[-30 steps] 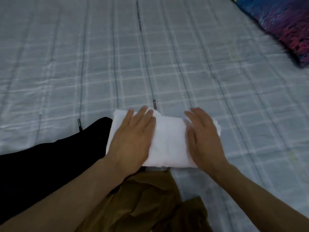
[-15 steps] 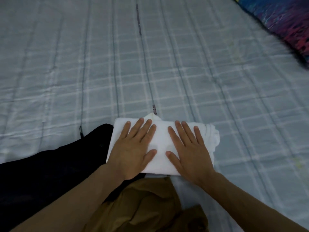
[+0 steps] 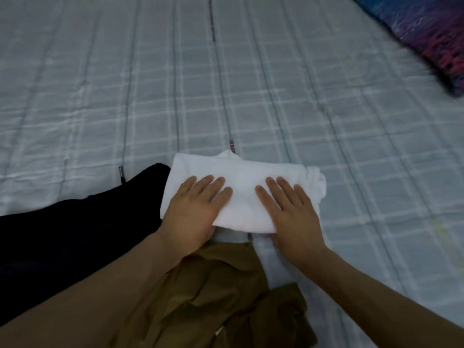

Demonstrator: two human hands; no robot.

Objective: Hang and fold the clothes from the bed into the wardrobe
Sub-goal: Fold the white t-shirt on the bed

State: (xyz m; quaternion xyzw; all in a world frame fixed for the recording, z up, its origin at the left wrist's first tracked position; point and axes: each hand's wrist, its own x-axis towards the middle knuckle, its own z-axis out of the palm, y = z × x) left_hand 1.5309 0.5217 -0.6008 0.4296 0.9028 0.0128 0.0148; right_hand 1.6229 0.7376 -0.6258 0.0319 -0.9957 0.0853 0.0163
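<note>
Head view: the folded white garment, lying on the bed at 6 o'clock, is pressed flat by the spread left hand and right hand; being probably soft and light, it should be lifted from underneath.

Soft cloth everywhere, all of it matt.
The folded white cloth garment looks smooth and faintly fleecy; the pale blue checked bed sheet is matt woven cotton, lightly puckered along its stitched lines. The black garment is flat, light-swallowing fabric; the crumpled olive-brown garment shows a thin, creased weave. The dark multicoloured pillow has a slight sheen.
</note>
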